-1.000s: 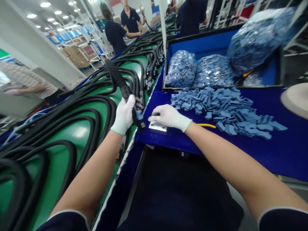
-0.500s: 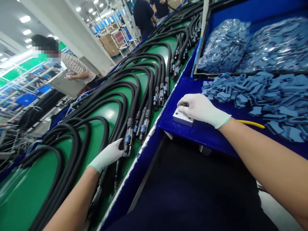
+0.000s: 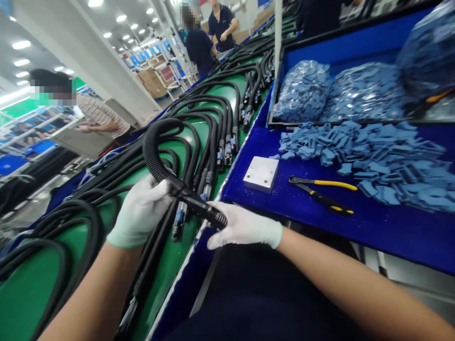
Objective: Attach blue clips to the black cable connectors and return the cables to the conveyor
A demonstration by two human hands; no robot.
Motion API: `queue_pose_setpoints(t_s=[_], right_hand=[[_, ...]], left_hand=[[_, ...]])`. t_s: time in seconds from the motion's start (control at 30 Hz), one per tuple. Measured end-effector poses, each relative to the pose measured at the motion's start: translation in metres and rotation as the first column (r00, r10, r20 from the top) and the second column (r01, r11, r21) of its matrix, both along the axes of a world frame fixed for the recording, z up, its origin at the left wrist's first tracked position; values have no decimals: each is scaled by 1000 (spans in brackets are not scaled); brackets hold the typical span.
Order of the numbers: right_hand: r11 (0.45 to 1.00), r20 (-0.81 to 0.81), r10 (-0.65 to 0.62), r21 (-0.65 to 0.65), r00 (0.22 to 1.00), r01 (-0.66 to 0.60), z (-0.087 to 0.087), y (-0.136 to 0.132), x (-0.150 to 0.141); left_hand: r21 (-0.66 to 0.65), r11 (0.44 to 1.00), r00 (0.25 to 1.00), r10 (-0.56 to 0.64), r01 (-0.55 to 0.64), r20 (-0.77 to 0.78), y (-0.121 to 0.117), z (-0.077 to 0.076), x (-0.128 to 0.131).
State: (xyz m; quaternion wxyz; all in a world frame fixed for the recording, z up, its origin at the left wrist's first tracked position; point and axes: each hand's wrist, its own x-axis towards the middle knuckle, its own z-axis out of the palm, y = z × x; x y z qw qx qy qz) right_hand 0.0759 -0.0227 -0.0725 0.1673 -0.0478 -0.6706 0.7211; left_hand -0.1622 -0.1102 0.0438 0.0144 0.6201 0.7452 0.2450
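A black corrugated hose (image 3: 155, 154) is lifted above the green surface, its far part curving back over the other hoses. My left hand (image 3: 144, 203), in a white glove, is closed round it just behind its black end fitting (image 3: 194, 201). At the tip of that fitting a coil spring (image 3: 217, 218) shows. My right hand (image 3: 241, 225), also gloved, cups the spring end, fingers behind it and thumb lower down. Right of the hands, a metal block with holes (image 3: 261, 173) lies on the blue table. Beside it lie end-cutting pliers (image 3: 329, 189) with yellow and black handles.
Many hoses (image 3: 216, 109) lie along the green surface (image 3: 177, 265), some with blue clips. Loose blue pieces (image 3: 373, 156) are heaped on the blue table (image 3: 391, 237). Behind them a black-rimmed tray (image 3: 341, 49) holds bagged pieces (image 3: 302, 90). Several people stand farther off.
My right hand has left the metal block and moved to the hose end. My left hand has raised a hose off the green surface. The pliers are now in full view.
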Motion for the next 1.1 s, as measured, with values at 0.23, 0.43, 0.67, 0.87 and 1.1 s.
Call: queue_pose_setpoints(t_s=[0.23, 0.43, 0.67, 0.87, 1.1], right_hand=[[985, 153, -128, -97, 980, 144, 7, 18, 61], [897, 409, -284, 432, 867, 90, 46, 39, 140], [202, 221, -907, 975, 360, -90, -2, 67, 189], [385, 134, -845, 824, 518, 416, 5, 54, 170], [661, -122, -517, 571, 847, 486, 44, 33, 140]], left_hand=[[155, 891, 880, -368, 426, -302, 23, -29, 64], [25, 786, 786, -617, 618, -49, 36, -66, 93], [-180, 969, 896, -74, 168, 438, 64, -50, 131], [-170, 967, 804, -52, 189, 593, 85, -33, 142], [-98, 977, 814, -101, 190, 573, 90, -29, 150]])
